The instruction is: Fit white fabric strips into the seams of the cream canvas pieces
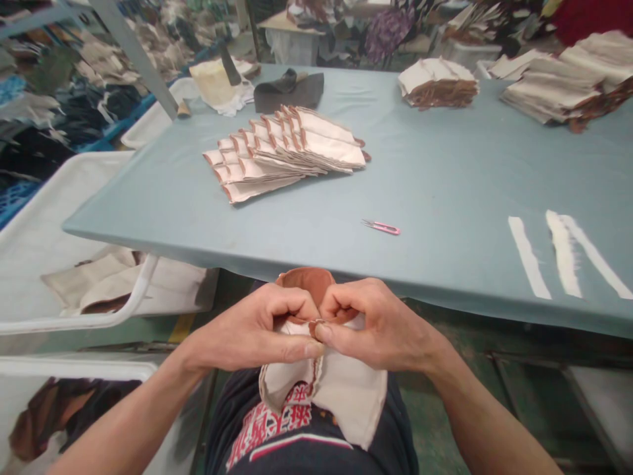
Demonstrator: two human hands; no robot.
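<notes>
Close to my body, in front of the table edge, both hands hold one sewn piece (349,382) of cream fabric with brown leather-like material. My left hand (267,326) pinches its seam between thumb and curled fingers. Right beside it, my right hand (368,323) is closed on the same seam, thumb pressed near a small brown tab. The thumbs almost meet at the middle. A brown curved part of the piece stands up beyond my knuckles, and its cream panels hang down over my lap. What lies under my curled fingers is hidden.
A table (445,244) carries pink thread snips (382,227), a fanned stack of cream-and-brown pieces (287,148), another stack (438,82), larger piles (568,86), white strips (564,254) and a dark folded piece (289,92). White bins (138,300) with fabric pieces stand at left.
</notes>
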